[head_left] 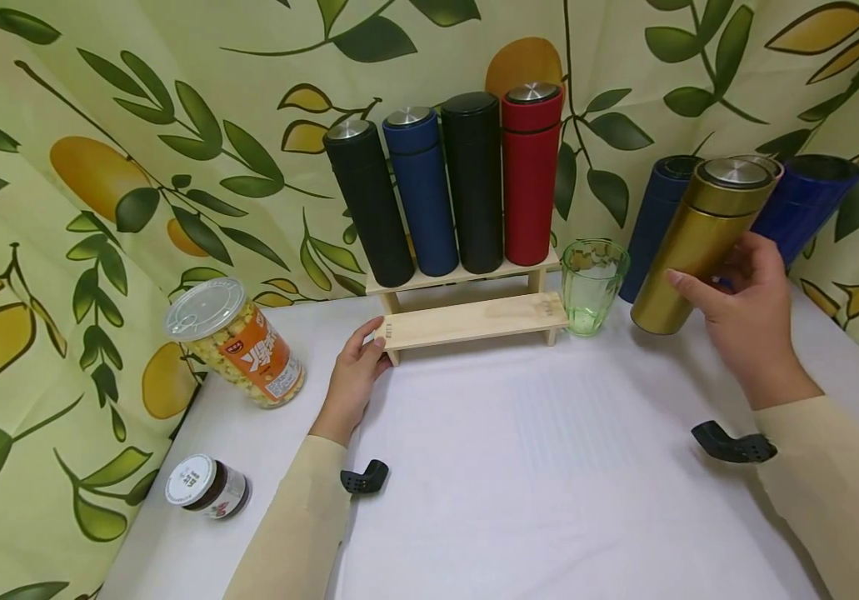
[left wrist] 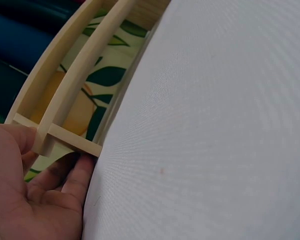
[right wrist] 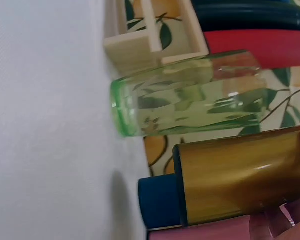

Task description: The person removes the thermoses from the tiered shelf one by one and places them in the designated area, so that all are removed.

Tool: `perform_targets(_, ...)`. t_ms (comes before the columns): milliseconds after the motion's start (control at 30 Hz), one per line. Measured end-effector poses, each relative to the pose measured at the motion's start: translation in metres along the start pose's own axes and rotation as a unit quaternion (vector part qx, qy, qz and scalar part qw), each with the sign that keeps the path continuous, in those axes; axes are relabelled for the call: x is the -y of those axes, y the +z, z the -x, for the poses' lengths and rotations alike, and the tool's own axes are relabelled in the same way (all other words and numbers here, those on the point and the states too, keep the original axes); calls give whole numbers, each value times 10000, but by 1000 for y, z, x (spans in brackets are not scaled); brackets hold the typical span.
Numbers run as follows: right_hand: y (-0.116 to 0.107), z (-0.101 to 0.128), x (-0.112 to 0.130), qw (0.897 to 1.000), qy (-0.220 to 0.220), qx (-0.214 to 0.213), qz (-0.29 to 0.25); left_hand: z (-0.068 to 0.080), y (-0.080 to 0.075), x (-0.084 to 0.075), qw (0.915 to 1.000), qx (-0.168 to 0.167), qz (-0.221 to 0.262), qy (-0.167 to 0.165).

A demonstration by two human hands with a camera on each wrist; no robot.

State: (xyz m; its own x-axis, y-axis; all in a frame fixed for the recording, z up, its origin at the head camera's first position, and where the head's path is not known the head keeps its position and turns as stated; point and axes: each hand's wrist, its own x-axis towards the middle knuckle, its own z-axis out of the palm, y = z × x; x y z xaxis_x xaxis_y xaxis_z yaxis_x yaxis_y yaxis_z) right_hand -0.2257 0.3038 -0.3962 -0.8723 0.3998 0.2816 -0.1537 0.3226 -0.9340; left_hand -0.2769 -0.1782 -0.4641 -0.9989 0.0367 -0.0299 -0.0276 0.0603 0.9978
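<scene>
gold flask [head_left: 699, 242]: metallic, silver-capped, leaning tilted, base sitting on white table beside green glass | wooden rack [head_left: 466, 321]: pale two-tier stand, standing upright at table's back, carrying four upright flasks

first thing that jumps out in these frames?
The row of four flasks, black, blue, black and red, upright on the top step of the wooden rack at the back of the table. Next, the gold flask that the right hand grips, right of the green glass. The left hand holds the rack's left end.
</scene>
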Motion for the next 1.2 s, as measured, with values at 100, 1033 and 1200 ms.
perform_targets(100, 3, -2, -8, 9999, -2, 98, 54, -1, 0, 1, 10000, 7, -9, 5)
perform_targets(1033, 14, -10, -42, 9977, 46, 616, 272, -2, -1, 1, 9999, 27, 100, 39)
perform_targets(1200, 14, -11, -41, 9971, 126, 652, 360, -2, -1, 1, 10000, 37, 70, 30)
